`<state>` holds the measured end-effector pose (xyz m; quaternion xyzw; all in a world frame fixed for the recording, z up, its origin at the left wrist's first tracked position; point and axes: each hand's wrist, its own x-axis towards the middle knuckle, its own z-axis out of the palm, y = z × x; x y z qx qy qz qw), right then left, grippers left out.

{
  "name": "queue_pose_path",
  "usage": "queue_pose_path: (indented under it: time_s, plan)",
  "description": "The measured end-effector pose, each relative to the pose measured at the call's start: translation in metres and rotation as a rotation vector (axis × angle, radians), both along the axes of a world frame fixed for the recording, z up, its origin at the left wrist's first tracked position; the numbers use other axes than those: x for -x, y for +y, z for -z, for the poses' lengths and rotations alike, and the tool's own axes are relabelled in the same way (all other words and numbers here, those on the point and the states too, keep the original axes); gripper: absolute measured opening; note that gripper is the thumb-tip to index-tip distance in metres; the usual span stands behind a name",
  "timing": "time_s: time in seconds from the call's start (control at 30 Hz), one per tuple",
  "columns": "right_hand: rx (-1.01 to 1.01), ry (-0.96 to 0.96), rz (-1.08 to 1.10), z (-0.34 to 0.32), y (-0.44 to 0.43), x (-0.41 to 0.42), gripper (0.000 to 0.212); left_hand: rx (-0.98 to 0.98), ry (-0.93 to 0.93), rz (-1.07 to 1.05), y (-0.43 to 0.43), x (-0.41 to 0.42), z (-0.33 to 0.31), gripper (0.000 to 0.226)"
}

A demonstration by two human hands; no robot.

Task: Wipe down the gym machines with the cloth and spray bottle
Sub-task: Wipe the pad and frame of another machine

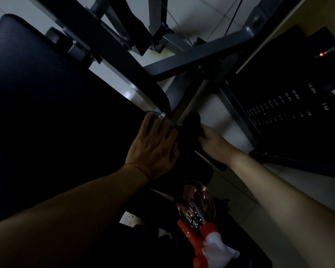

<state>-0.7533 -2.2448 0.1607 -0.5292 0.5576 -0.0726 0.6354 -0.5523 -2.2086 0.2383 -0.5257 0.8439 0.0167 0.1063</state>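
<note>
Nearest to me, below both wrists and between my two forearms, is the one bottle: clear body, orange-red trigger, white nozzle, lying tilted with its head toward me. Neither hand touches it. What it rests on is too dark to tell. Further out are my two hands, side by side and close together. My left hand lies flat with fingers spread and straight, fingertips reaching over a shiny round fitting at the edge of the frame; it grasps nothing. Just to its right, my right hand clutches the one cloth, a dark bunched wad. Most of those fingers are buried in the fabric, so I cannot see how they lie. The cloth sits between the two hands and slightly beyond them, pressed against the lower end of one pale metal post that runs away from my fingertips. Left of my left hand spreads one large black pad. Right of my right hand stands one weight stack, dark, with rows of small white weight labels. Beyond the hands, one grey crossbar passes over the post, and several more grey bars meet it further off; I cannot count them surely. Farthest, past all the steel, is pale tiled floor.
</note>
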Motion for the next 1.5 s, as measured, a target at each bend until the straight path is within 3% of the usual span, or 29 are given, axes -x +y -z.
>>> queue_pose_path:
  time_s: [0.13,0.23,0.4,0.47,0.63,0.77,0.9,1.0,1.1,1.17,1.3,1.4,1.5]
  plan:
    - [0.065,0.032,-0.138,-0.002,0.002,0.005,0.033,-0.020,-0.024,-0.005,-0.001,0.000,0.000,0.043]
    - [0.035,0.092,-0.107,0.005,-0.010,-0.010,0.023,-0.015,-0.014,-0.005,-0.001,0.001,0.001,0.042]
    - [0.096,0.190,-0.074,0.007,-0.014,-0.036,0.039,-0.014,-0.037,0.006,0.000,0.000,0.000,0.045]
    - [0.093,0.153,-0.072,0.005,-0.008,-0.029,0.036,-0.005,-0.039,0.011,0.000,0.001,-0.002,0.045]
    - [0.330,0.260,-0.225,-0.019,0.004,0.007,0.012,0.009,-0.019,0.010,0.000,0.000,-0.003,0.045]
    - [0.524,0.343,-0.453,-0.039,0.031,0.046,0.018,-0.011,-0.028,0.005,0.000,0.000,-0.002,0.043]
    - [0.264,0.196,-0.220,-0.040,0.029,0.030,0.025,-0.014,-0.040,0.008,-0.001,0.002,-0.003,0.043]
    - [0.019,0.073,-0.120,-0.037,-0.001,0.000,0.018,-0.016,-0.050,0.002,-0.001,0.002,-0.003,0.044]
    - [-0.130,0.021,-0.009,-0.018,-0.029,-0.029,0.046,0.006,-0.028,0.009,0.000,0.001,-0.002,0.043]
    - [-0.097,0.024,0.032,-0.008,-0.037,-0.044,0.057,0.011,-0.021,0.008,0.000,0.001,-0.003,0.042]
    - [0.028,0.035,-0.028,-0.005,-0.012,-0.026,0.030,-0.015,-0.034,0.009,0.000,0.001,-0.004,0.041]
    - [0.188,0.200,-0.179,0.000,0.013,-0.003,0.043,-0.040,-0.063,0.004,-0.001,0.003,-0.004,0.045]
    - [0.382,0.357,-0.283,-0.003,0.023,0.008,0.042,-0.055,-0.060,-0.003,-0.001,0.001,-0.002,0.047]
